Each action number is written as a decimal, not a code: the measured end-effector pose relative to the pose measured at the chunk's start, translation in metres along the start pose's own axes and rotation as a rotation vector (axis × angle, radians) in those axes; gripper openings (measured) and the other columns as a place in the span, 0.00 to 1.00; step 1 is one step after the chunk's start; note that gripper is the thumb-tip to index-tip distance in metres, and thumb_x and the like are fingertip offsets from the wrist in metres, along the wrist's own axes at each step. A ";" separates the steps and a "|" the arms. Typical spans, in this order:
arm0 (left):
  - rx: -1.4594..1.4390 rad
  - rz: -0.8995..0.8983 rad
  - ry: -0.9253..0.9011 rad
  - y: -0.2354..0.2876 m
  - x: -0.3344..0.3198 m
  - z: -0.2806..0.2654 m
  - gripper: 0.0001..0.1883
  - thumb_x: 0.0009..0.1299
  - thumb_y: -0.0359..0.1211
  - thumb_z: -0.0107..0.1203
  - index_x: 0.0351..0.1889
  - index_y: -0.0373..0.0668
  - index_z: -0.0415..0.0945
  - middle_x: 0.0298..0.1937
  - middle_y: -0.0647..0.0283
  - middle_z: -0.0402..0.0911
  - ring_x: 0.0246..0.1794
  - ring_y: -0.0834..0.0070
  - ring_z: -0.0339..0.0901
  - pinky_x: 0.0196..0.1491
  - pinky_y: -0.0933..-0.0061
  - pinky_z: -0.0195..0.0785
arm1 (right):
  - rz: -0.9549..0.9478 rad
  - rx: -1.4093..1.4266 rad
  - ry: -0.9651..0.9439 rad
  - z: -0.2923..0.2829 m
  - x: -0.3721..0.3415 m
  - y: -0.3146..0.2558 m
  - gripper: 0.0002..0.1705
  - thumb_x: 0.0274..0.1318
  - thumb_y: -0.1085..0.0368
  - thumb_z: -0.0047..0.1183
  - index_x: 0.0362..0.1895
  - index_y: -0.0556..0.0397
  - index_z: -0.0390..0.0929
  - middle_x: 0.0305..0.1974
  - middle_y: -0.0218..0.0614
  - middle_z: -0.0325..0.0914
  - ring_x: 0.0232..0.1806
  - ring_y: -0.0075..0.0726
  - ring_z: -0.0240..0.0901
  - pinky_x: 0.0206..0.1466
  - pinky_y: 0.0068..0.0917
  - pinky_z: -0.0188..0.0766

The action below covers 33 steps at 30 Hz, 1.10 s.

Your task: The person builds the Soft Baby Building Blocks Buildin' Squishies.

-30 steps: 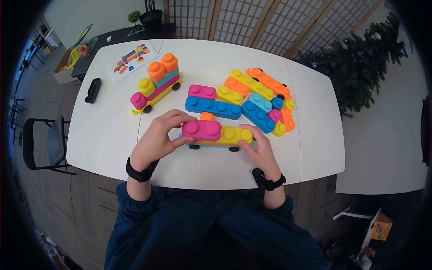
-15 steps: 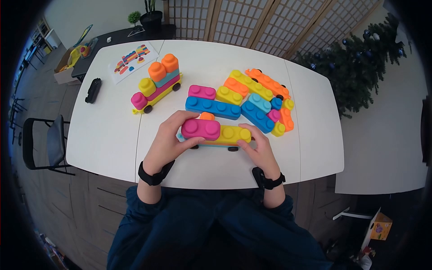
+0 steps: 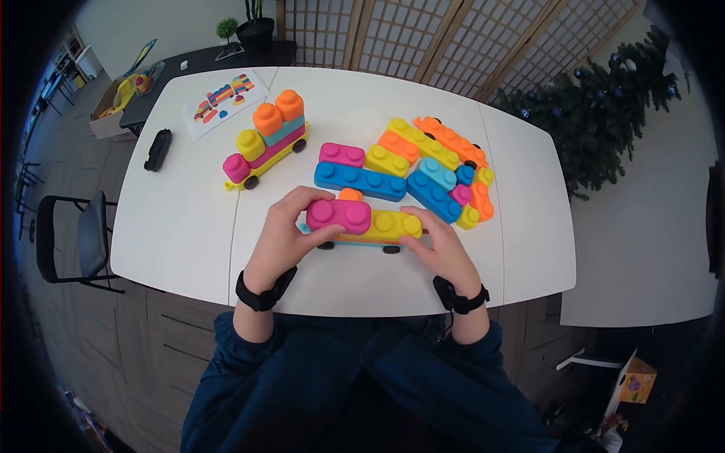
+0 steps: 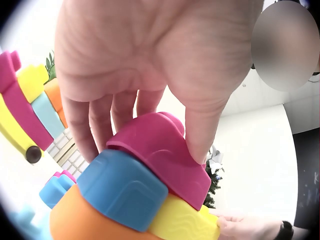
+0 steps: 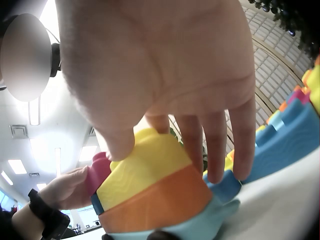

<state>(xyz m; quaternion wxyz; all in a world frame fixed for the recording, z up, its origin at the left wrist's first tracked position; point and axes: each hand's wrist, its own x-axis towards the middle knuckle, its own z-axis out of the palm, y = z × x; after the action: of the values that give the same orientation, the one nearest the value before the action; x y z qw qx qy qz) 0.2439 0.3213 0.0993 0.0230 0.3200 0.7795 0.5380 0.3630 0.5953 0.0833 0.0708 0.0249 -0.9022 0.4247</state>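
Left hand (image 3: 285, 226): thumb and fingers pinch magenta block (image 3: 338, 217). Right hand (image 3: 444, 253): grips yellow block (image 3: 393, 225) at right end. Both over light-blue wheeled base (image 5: 215, 214), near table's (image 3: 174, 226) front edge. Second car (image 3: 276, 149) toward far-left corner.

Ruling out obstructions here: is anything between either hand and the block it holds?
Nothing visible: the left hand directly grips the pink block atop the stack, its thumb on the near side; the right hand directly holds the yellow block.
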 end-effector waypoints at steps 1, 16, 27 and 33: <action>-0.003 0.003 -0.008 -0.001 0.000 0.000 0.23 0.59 0.33 0.77 0.50 0.37 0.81 0.44 0.58 0.84 0.44 0.66 0.81 0.50 0.69 0.75 | -0.001 -0.001 0.000 -0.007 0.004 -0.001 0.26 0.64 0.58 0.63 0.64 0.50 0.75 0.55 0.43 0.80 0.55 0.47 0.79 0.59 0.34 0.74; -0.005 -0.013 -0.004 -0.006 -0.007 -0.004 0.25 0.63 0.36 0.74 0.56 0.40 0.79 0.50 0.59 0.85 0.52 0.66 0.83 0.58 0.65 0.75 | -0.325 -0.458 -0.191 0.001 0.184 0.002 0.19 0.61 0.52 0.63 0.46 0.53 0.84 0.46 0.42 0.84 0.50 0.47 0.80 0.56 0.39 0.76; 0.002 -0.069 -0.031 -0.008 -0.007 -0.005 0.25 0.63 0.37 0.74 0.55 0.41 0.78 0.49 0.60 0.85 0.51 0.68 0.83 0.56 0.65 0.75 | -0.169 -0.529 -0.286 0.024 0.201 0.014 0.21 0.54 0.52 0.68 0.42 0.55 0.84 0.42 0.45 0.85 0.46 0.50 0.83 0.51 0.40 0.79; -0.004 -0.061 -0.015 -0.009 -0.007 -0.005 0.25 0.62 0.37 0.75 0.55 0.41 0.79 0.48 0.60 0.86 0.50 0.68 0.84 0.54 0.66 0.76 | -0.056 -0.016 -0.014 -0.008 0.178 -0.006 0.17 0.62 0.58 0.67 0.46 0.56 0.80 0.41 0.38 0.85 0.47 0.36 0.84 0.50 0.29 0.79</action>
<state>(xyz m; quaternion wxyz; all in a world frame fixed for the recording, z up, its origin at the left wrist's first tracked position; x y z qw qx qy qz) 0.2438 0.3114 0.0919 0.0457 0.2999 0.7877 0.5362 0.1885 0.5999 0.1194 0.0765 0.0525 -0.9051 0.4149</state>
